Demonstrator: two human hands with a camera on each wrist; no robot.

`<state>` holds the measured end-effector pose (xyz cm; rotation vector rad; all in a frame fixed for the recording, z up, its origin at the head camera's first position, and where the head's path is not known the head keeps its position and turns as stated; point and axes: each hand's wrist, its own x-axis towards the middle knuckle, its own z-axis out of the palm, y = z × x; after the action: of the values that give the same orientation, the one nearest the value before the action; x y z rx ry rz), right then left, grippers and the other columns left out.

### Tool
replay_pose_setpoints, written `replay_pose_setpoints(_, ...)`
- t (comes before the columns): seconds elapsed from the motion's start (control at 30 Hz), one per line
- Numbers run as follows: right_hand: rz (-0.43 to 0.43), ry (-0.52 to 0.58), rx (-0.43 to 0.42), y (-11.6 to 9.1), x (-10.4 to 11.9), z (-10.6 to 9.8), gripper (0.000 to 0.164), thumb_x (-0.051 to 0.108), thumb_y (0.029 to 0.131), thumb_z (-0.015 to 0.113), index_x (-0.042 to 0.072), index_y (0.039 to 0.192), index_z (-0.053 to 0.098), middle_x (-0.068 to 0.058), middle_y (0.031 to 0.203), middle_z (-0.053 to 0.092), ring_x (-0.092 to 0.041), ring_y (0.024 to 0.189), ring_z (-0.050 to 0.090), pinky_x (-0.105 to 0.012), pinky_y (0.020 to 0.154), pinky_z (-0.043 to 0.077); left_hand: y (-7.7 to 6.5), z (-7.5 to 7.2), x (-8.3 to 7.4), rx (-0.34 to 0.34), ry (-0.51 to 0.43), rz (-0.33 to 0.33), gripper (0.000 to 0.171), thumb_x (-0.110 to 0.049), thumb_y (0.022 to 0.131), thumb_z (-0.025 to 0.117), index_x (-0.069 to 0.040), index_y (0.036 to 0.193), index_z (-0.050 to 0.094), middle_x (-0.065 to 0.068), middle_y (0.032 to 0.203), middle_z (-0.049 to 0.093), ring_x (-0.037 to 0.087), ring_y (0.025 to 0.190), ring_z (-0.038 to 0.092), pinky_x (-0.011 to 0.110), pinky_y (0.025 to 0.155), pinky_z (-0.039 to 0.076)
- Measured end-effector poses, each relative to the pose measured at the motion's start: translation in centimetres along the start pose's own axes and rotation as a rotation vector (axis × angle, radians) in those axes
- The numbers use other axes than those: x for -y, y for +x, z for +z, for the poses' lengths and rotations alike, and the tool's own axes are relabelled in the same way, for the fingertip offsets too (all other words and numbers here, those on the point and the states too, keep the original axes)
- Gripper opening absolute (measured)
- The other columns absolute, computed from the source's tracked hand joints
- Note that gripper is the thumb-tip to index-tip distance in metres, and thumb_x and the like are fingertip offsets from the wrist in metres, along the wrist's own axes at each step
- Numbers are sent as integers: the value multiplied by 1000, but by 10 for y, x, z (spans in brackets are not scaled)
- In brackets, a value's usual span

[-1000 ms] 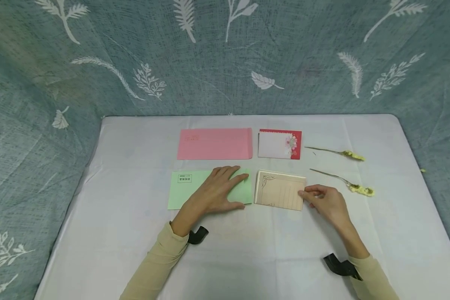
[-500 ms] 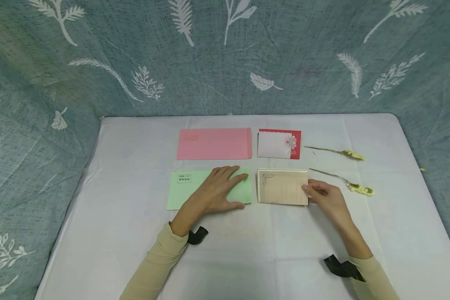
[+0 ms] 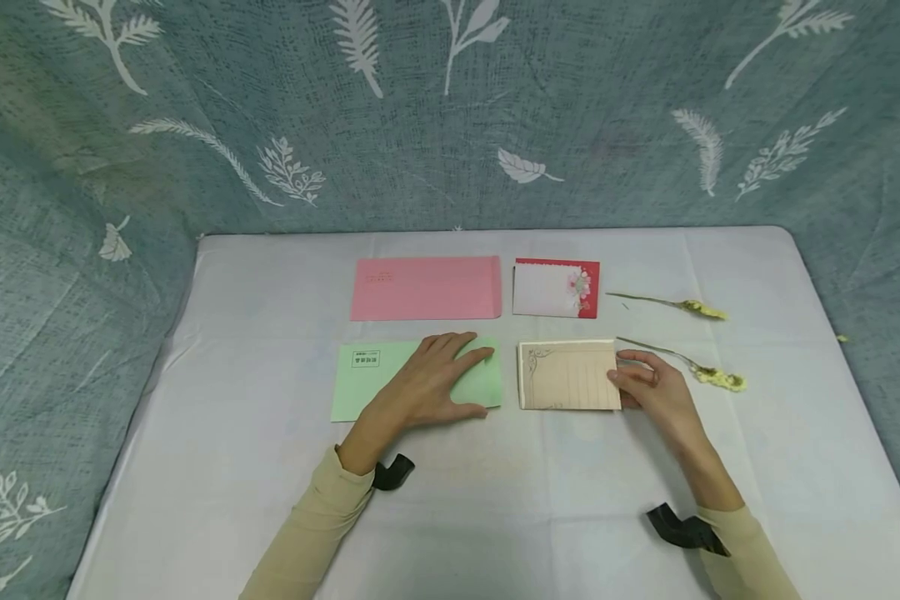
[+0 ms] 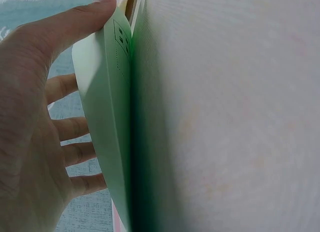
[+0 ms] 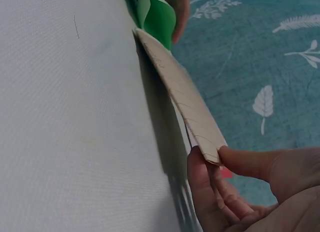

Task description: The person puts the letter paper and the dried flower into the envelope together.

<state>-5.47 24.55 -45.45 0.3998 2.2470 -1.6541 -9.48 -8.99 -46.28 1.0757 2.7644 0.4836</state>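
My left hand [image 3: 433,381] lies across the right part of a light green envelope [image 3: 348,383], squeezing it between the thumb at its near edge and the spread fingers farther across. In the left wrist view, the envelope [image 4: 100,87] bulges up from the table; its end gapes in the right wrist view. To its right, apart from it in the head view, a beige printed card [image 3: 566,379] shows a corner ornament and several lines. My right hand [image 3: 656,392] pinches this card's right edge, thumb above and fingers below. This edge is raised off the table in the right wrist view.
Behind are a pink envelope [image 3: 423,287] and a red and white floral card [image 3: 551,287]. Two yellow flower stems [image 3: 701,308] lie to the right, the nearer one close to my right hand. A patterned cloth [image 3: 420,150] hangs behind the white table [image 3: 232,333].
The beige card has turned from tilted to nearly level with the green envelope and shifted slightly right, away from it. My right hand moved with it; the left hand stays in place.
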Motion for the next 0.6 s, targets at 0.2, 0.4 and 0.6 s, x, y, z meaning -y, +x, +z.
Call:
replay_pose_setpoints(0.2, 0, -8, 7, 3, -8, 1, 51, 17, 95, 65, -11, 135, 50, -10, 105, 72, 3, 77, 65, -21, 70, 57, -1, 1, -1, -7, -4, -4, 80, -59, 77, 74, -20, 142, 50, 12, 147, 44, 29, 135, 40, 47, 111, 31)
replay_pose_setpoints(0.4, 7, 22, 6, 5, -9, 2, 45, 14, 94, 66, -16, 126, 56, -11, 103, 72, 1, 76, 67, -22, 71, 57, -2, 3, 0, -7, 5, -20, 81, -60, 77, 73, -21, 144, 49, 11, 148, 44, 28, 136, 39, 47, 112, 30)
replay_pose_setpoints(0.6, 23, 34, 11, 6, -9, 2, 46, 14, 94, 67, -16, 126, 55, -1, 95, 72, 1, 75, 66, -21, 70, 57, -4, 4, 0, -18, 6, -19, 81, -60, 77, 73, -21, 144, 49, 11, 148, 44, 28, 136, 39, 47, 112, 31)
